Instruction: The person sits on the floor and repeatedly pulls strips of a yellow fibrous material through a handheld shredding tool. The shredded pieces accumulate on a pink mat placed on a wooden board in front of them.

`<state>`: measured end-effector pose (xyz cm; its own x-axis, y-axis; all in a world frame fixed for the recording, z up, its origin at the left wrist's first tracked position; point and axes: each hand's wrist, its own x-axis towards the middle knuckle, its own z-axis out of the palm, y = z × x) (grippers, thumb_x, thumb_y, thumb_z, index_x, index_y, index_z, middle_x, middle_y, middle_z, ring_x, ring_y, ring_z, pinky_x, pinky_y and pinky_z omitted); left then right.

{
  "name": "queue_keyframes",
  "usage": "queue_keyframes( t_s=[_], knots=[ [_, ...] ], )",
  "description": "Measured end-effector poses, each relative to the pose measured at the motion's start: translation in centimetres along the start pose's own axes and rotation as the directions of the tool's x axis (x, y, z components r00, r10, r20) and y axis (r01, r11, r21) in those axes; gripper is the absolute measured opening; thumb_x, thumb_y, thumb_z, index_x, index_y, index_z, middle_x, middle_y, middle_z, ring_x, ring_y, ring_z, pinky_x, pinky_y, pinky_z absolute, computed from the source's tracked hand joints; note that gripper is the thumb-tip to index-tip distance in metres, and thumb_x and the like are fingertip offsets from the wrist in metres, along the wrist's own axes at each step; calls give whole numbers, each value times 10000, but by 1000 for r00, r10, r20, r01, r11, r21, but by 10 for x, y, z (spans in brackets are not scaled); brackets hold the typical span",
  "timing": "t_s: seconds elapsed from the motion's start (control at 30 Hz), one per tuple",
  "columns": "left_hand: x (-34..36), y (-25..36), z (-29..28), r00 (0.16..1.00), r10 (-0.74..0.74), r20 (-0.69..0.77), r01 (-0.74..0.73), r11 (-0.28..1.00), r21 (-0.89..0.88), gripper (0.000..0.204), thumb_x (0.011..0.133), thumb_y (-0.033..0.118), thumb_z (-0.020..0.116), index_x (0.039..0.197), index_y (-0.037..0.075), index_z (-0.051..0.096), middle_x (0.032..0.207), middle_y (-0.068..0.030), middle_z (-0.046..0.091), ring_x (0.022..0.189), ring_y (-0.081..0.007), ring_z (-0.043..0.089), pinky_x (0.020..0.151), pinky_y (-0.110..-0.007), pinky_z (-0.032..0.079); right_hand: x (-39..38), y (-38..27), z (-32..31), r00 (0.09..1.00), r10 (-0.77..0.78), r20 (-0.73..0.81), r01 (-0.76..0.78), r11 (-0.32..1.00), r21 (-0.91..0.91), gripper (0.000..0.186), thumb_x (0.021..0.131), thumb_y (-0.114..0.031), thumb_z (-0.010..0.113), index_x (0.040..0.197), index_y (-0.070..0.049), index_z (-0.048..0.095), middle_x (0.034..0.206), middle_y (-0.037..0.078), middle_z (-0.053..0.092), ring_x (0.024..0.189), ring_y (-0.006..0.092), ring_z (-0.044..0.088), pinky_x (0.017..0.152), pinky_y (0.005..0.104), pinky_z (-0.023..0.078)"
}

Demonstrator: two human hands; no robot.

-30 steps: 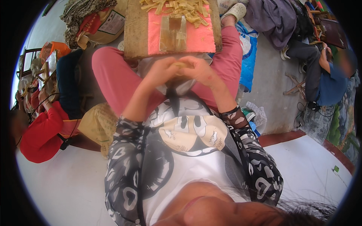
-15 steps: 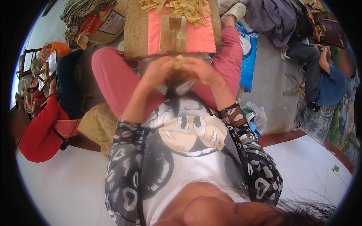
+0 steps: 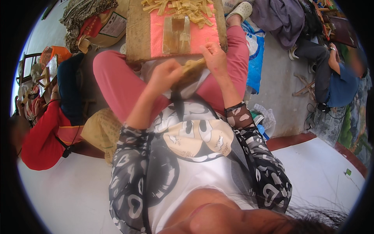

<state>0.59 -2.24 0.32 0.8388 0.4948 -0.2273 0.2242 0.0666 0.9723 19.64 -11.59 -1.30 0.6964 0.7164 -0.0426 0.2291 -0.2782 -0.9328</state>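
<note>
My left hand point(image 3: 167, 73) is closed over my lap, with a pale yellow strip point(image 3: 194, 64) coming out of its fingers. The strip reaches toward my right hand point(image 3: 215, 58), which is raised at the near edge of the board, its thumb and fingers pinched together. What lies in that pinch is too small to tell. Below the strip is a blurred brownish heap point(image 3: 187, 78) on whitish sheeting. Beyond my hands, a pink cloth point(image 3: 157, 43) covers part of a wooden board point(image 3: 137, 43). On the cloth are a clear brownish block point(image 3: 176, 35) and a pile of yellowish strips point(image 3: 191, 11).
A blue and white bag point(image 3: 254, 62) lies beside my right leg, and a tan sack point(image 3: 102, 130) is at my left hip. One person in red point(image 3: 46, 136) sits at the left, another in blue point(image 3: 343, 87) at the right. A sack with cloth point(image 3: 103, 29) stands far left.
My hands were together around a pale yellow piece. Now they are apart: the right has moved up and right toward the board, the left slightly down, with the strip showing between them.
</note>
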Motion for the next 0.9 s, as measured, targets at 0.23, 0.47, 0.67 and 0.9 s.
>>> queue_keyframes(
  t_s=[0.23, 0.47, 0.67, 0.9],
  knots=[
    [4, 25, -3, 920, -262, 290, 386, 723, -573, 204, 949, 274, 478, 989, 74, 485, 909, -133, 639, 741, -170, 639, 649, -271, 519, -18, -18, 4, 988, -97, 117, 86, 991, 99, 138, 853, -163, 623, 896, -40, 577, 673, 75, 617, 580, 110, 572, 543, 256, 446],
    [8, 5, 1, 924, -261, 280, 382, 668, -638, 80, 892, 141, 548, 868, 91, 490, 750, -59, 577, 589, -121, 545, 539, -245, 455, -24, -22, 12, 963, -243, 114, 248, 969, -25, 151, 849, -191, 633, 898, -57, 584, 687, 103, 618, 593, 168, 606, 550, 273, 461],
    [2, 5, -13, 922, -189, 339, 380, 615, -691, 91, 862, 96, 566, 807, 95, 493, 709, -15, 548, 585, -94, 509, 542, -217, 407, -15, -26, -1, 977, -176, 121, 189, 976, -108, 154, 841, -209, 634, 896, -68, 608, 687, 119, 618, 611, 206, 615, 568, 303, 467],
    [10, 14, -19, 984, 89, -153, -54, 974, 218, 132, 848, 66, 587, 976, 34, 587, 788, -16, 593, 659, -115, 546, 606, -252, 436, 7, -35, -25, 743, 82, 664, 74, 976, -204, 210, 850, -224, 598, 946, -41, 637, 723, 106, 633, 636, 109, 576, 608, 270, 455]
  ],
)
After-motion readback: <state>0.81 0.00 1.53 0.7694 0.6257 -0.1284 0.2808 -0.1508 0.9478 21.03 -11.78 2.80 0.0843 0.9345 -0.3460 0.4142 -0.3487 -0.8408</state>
